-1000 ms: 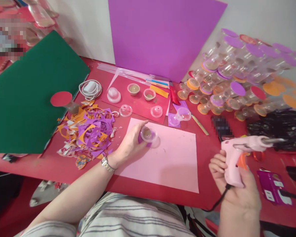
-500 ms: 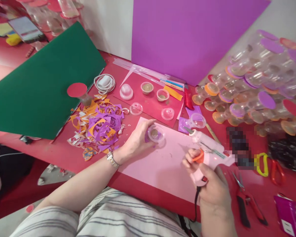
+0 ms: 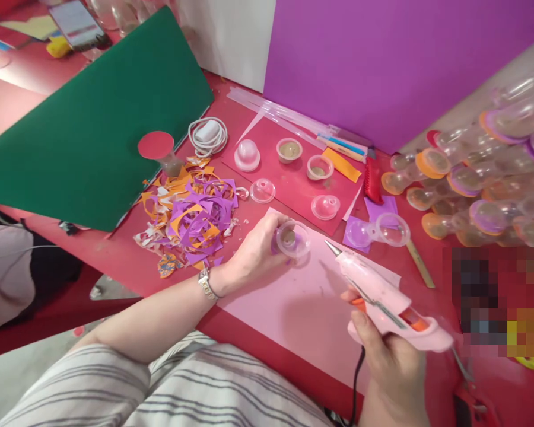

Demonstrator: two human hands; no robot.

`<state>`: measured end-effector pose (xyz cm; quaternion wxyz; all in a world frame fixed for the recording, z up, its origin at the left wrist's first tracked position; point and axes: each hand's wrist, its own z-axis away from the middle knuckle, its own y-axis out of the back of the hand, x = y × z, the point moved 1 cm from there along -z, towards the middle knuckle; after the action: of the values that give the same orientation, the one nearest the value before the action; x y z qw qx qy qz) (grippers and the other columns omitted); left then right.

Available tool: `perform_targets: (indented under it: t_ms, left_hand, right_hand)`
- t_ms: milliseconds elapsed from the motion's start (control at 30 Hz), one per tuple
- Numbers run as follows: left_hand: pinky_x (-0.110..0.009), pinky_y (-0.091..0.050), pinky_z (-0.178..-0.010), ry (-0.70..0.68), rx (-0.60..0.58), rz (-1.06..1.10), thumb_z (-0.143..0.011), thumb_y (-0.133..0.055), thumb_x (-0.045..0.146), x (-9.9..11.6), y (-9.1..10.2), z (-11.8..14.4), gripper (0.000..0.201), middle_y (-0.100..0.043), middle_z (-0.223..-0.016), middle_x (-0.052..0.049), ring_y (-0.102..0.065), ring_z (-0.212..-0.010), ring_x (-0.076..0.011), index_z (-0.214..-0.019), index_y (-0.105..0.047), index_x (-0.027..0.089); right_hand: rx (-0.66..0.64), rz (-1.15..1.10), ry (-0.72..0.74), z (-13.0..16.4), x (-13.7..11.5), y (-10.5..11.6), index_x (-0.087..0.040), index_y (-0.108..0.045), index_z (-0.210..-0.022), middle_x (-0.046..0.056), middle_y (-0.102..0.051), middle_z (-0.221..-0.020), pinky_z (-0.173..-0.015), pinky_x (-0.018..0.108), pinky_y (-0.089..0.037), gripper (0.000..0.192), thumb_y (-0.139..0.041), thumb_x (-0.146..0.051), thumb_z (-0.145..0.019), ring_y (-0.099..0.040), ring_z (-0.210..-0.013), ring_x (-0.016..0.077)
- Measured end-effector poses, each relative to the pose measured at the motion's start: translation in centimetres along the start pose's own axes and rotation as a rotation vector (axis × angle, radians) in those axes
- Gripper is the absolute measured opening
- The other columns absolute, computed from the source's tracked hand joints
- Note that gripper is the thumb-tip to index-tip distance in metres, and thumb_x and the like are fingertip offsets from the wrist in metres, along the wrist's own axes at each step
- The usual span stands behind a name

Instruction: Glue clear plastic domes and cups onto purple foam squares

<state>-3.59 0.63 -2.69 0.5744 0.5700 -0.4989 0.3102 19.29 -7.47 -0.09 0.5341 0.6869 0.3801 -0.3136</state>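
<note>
The small clear cup (image 3: pixel 292 238) sits tilted on the pink sheet (image 3: pixel 302 308), your left hand (image 3: pixel 257 249) clasping it. Your right hand (image 3: pixel 385 350) grips the pink glue gun (image 3: pixel 382 293), its nozzle aimed near the cup. Paper scraps (image 3: pixel 189 216) lie just left.

Left forearm: bare from the elbow down, no sleeve over it.
Left wrist: a small wristwatch (image 3: pixel 206 283) on a silver-toned metal link band, its face turned up and outward.
Left hand (image 3: pixel 260 249): no ring or glove to be seen.
Right hand (image 3: pixel 389 356): bare, no ring, no band at the wrist that shows.
Garment (image 3: pixel 169 388): light cloth with thin dark stripes running across, seen at 6 o'clock in the view; loose and creased.
</note>
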Motion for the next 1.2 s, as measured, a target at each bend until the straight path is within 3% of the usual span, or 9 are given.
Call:
perform_targets:
  t_ms: [233, 433, 567, 700, 900, 1200]
  left_hand:
    - [-0.03, -0.05, -0.08, -0.008, -0.005, 0.0, -0.077, -0.072, 0.019, 0.2, 0.1, 0.0, 0.034, -0.06, -0.101, -0.005, -0.059, -0.087, -0.0153, -0.103, -0.049, 0.019]
    - [-0.031, -0.049, -0.078, 0.03, -0.021, 0.046, -0.08, -0.07, 0.021, 0.4, 0.1, 0.0, 0.03, -0.06, -0.097, -0.004, -0.059, -0.084, -0.0157, -0.1, -0.049, 0.02]
    - [-0.031, -0.049, -0.076, 0.03, -0.009, 0.061, -0.08, -0.07, 0.022, 0.4, 0.0, 0.0, 0.028, -0.06, -0.096, -0.004, -0.059, -0.082, -0.0156, -0.1, -0.05, 0.019]
    - [-0.03, -0.049, -0.075, 0.01, -0.003, 0.034, -0.078, -0.071, 0.02, 0.2, -0.1, 0.1, 0.031, -0.061, -0.094, -0.002, -0.059, -0.08, -0.0147, -0.1, -0.05, 0.019]
    - [-0.031, -0.05, -0.074, -0.011, 0.0, 0.026, -0.078, -0.071, 0.022, 0.0, -0.1, 0.1, 0.03, -0.062, -0.095, -0.003, -0.06, -0.081, -0.016, -0.101, -0.052, 0.02]
    - [-0.031, -0.051, -0.075, -0.003, -0.015, 0.009, -0.076, -0.071, 0.019, 0.0, -0.1, 0.1, 0.034, -0.063, -0.096, -0.003, -0.061, -0.083, -0.0162, -0.104, -0.053, 0.019]
  right_hand:
    - [-0.022, 0.024, 0.051, -0.5, -1.1, -0.3, -0.024, -0.069, -0.086, 0.004, -0.074, -0.074, -0.055, 0.027, -0.056, 0.013, -0.066, -0.037, -0.088, -0.07, -0.065, 0.0189]
    - [-0.002, 0.089, -0.002, 0.5, 0.1, -0.4, -0.023, -0.071, -0.085, 0.005, -0.072, -0.073, -0.046, 0.026, -0.05, 0.021, -0.066, -0.043, -0.088, -0.062, -0.053, 0.0159]
    - [-0.029, 0.08, -0.02, 1.0, 0.3, -0.4, -0.022, -0.072, -0.086, 0.006, -0.072, -0.076, -0.05, 0.026, -0.052, 0.02, -0.067, -0.042, -0.087, -0.063, -0.058, 0.0161]
    - [-0.042, 0.076, -0.128, 1.0, 0.1, -0.4, -0.021, -0.072, -0.085, 0.008, -0.073, -0.078, -0.056, 0.029, -0.056, 0.025, -0.066, -0.046, -0.088, -0.067, -0.064, 0.0188]
    - [-0.012, 0.114, -0.003, 0.7, 0.6, -0.4, -0.02, -0.072, -0.082, 0.006, -0.075, -0.073, -0.06, 0.029, -0.059, 0.026, -0.067, -0.046, -0.086, -0.071, -0.066, 0.0205]
    - [-0.029, 0.135, -0.013, 1.1, 1.4, 0.0, -0.019, -0.072, -0.082, 0.009, -0.076, -0.075, -0.059, 0.03, -0.06, 0.028, -0.067, -0.046, -0.087, -0.072, -0.067, 0.021]
